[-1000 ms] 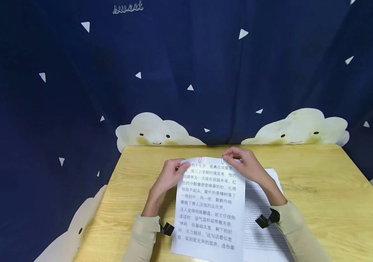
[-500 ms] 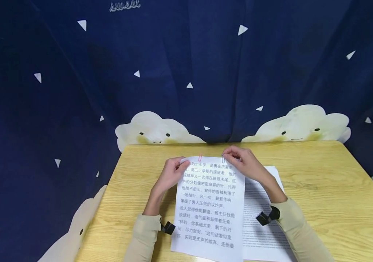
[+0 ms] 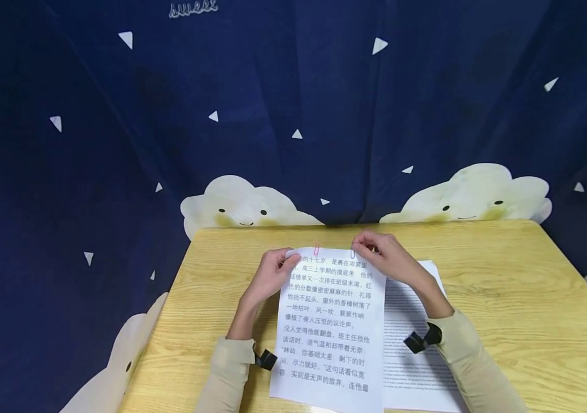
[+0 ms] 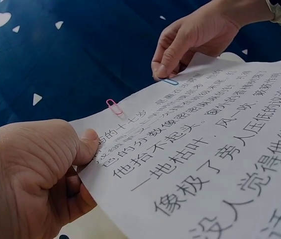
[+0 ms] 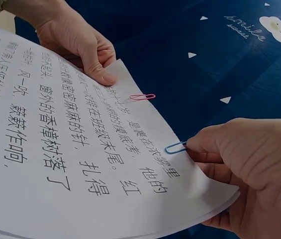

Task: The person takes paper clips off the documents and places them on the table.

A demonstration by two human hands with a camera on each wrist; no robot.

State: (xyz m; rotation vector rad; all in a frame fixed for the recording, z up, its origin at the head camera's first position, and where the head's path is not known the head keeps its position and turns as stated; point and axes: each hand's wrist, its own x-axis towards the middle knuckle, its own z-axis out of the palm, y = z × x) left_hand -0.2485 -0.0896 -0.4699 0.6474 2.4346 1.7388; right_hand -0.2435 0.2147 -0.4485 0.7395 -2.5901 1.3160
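A white printed sheet [image 3: 327, 327] with large Chinese text is held up between both hands; in the right wrist view its lower edge shows more than one layer. My left hand [image 3: 271, 272] pinches its upper left corner, thumb on the printed face. On the top edge sits a pink paper clip [image 5: 142, 97], untouched. Farther right, a blue paper clip [image 5: 176, 148] straddles the same edge, its outer end pinched by the thumb and fingers of my right hand [image 3: 387, 258]. Some right fingers lie behind the paper, partly hidden.
Beneath and right of the held sheet, another page [image 3: 417, 355] with small print lies on the wooden table [image 3: 520, 321]. A dark blue curtain [image 3: 293, 86] with white triangles and clouds hangs behind the table. Both wrists wear black camera mounts [image 3: 416, 342].
Both hands keep their grip and the sheet barely shifts. The head view has tilted and turned very slightly. The blue clip stays at the top edge in the right fingers.
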